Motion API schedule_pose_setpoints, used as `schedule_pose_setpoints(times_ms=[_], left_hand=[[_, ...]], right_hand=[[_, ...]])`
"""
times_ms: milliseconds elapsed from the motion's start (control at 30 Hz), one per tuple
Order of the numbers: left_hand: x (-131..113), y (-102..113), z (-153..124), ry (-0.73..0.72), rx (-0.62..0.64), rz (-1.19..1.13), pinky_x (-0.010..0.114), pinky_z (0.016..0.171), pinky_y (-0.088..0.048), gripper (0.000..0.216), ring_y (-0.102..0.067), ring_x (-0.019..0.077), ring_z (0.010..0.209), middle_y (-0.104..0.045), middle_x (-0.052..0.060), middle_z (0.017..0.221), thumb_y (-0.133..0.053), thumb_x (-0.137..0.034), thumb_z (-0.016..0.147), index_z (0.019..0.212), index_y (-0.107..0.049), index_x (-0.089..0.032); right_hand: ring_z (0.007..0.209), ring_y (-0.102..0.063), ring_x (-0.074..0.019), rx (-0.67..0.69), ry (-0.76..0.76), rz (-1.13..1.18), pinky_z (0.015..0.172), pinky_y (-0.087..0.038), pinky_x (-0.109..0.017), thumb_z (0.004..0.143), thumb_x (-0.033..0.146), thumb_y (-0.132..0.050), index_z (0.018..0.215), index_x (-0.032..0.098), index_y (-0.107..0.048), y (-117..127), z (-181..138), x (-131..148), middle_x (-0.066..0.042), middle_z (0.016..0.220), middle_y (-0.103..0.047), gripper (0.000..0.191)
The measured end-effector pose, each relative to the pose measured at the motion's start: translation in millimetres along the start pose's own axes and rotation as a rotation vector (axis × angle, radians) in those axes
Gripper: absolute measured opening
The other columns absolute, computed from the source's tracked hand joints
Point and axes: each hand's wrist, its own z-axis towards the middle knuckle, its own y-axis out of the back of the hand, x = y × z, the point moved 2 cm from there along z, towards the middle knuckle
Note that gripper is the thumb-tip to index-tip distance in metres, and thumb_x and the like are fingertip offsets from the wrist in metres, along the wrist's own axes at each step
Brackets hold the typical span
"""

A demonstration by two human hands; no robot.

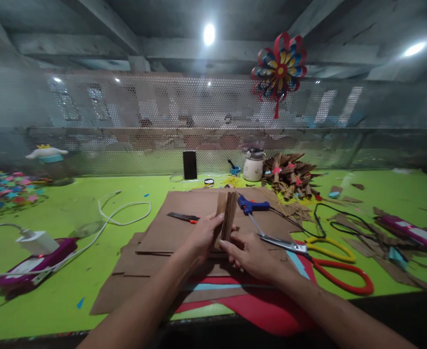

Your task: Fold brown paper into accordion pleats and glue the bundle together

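A narrow stack of folded brown paper [229, 213] stands upright between my hands, above large brown paper sheets [158, 237]. My left hand [208, 232] closes on its left side, thumb against the paper. At its lower right edge, my right hand [244, 249] grips with thumb and fingers. A box cutter [183, 216] lies on the sheets left of my hands. Just right of the stack rests a blue glue gun [253, 205]. Scissors [297, 248] with one yellow and one red-orange handle lie beside my right hand. Red paper [268, 310] shows under the brown sheets.
A pile of brown paper pieces [289, 174] lies at the back right, beside a lidded jar [253, 165]. A black phone-like slab [189, 165] stands behind. Purple power strips [410, 230] and cables sit at both sides. Colourful paper stars [13, 191] lie far left.
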Motion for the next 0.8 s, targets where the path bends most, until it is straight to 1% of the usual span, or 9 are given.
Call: schedule_pose_setpoints(times_ms=[167,333,500,633,733,800], left_hand=[[-1.6,-1.9,-0.8,-0.002,0.014,-0.006,0.025,0.046,-0.047,0.021,-0.06,0.0165,0.052,-0.066,0.007,0.067,-0.054,-0.029,0.078,0.087,-0.059,-0.011],[-2.6,-3.3,-1.7,0.009,0.005,0.0,0.025,0.045,-0.047,0.022,-0.06,0.0166,0.051,-0.066,0.008,0.067,-0.052,-0.027,0.078,0.09,-0.059,-0.01],[-0.5,-2.4,-0.6,-0.015,-0.012,0.017,0.025,0.048,-0.047,0.023,-0.06,0.0158,0.052,-0.066,0.007,0.067,-0.054,-0.029,0.078,0.09,-0.059,-0.011],[2.5,0.0,0.0,-0.046,-0.022,0.066,0.022,0.047,-0.044,0.025,-0.058,0.0135,0.052,-0.064,0.004,0.067,-0.056,-0.034,0.076,0.089,-0.057,-0.013],[2.7,0.2,-0.3,-0.064,-0.004,0.084,0.022,0.048,-0.044,0.026,-0.057,0.013,0.053,-0.063,0.002,0.066,-0.056,-0.037,0.076,0.089,-0.057,-0.014],[1.9,-0.5,-0.4,-0.08,0.011,0.093,0.023,0.05,-0.045,0.026,-0.057,0.0131,0.053,-0.062,0.001,0.066,-0.055,-0.038,0.076,0.089,-0.058,-0.015]], right_hand=[[0.045,-0.05,-0.0085,-0.007,0.004,0.001,0.041,-0.037,-0.018,0.085,0.042,-0.044,0.071,0.017,-0.053,1.4,-1.2,2.6,0.002,0.053,-0.051,0.03],[0.044,-0.049,-0.0081,-0.027,0.004,-0.008,0.04,-0.035,-0.018,0.085,0.042,-0.045,0.072,0.017,-0.054,2.9,-1.7,4.8,0.003,0.053,-0.051,0.029],[0.046,-0.05,-0.0081,-0.048,0.022,-0.026,0.042,-0.035,-0.018,0.085,0.04,-0.045,0.07,0.017,-0.054,2.4,-2.2,5.4,0.002,0.055,-0.053,0.029],[0.046,-0.051,-0.0087,-0.07,-0.003,-0.039,0.042,-0.035,-0.018,0.084,0.044,-0.046,0.067,0.016,-0.054,1.4,-1.5,2.1,0.001,0.054,-0.054,0.033],[0.042,-0.048,-0.0084,-0.114,-0.036,-0.055,0.041,-0.034,-0.019,0.082,0.049,-0.047,0.064,0.016,-0.054,4.5,0.5,0.3,0.002,0.051,-0.053,0.038],[0.042,-0.046,-0.0086,-0.18,-0.059,-0.053,0.04,-0.034,-0.019,0.08,0.052,-0.046,0.06,0.016,-0.054,10.4,2.8,0.3,0.001,0.049,-0.051,0.042]])
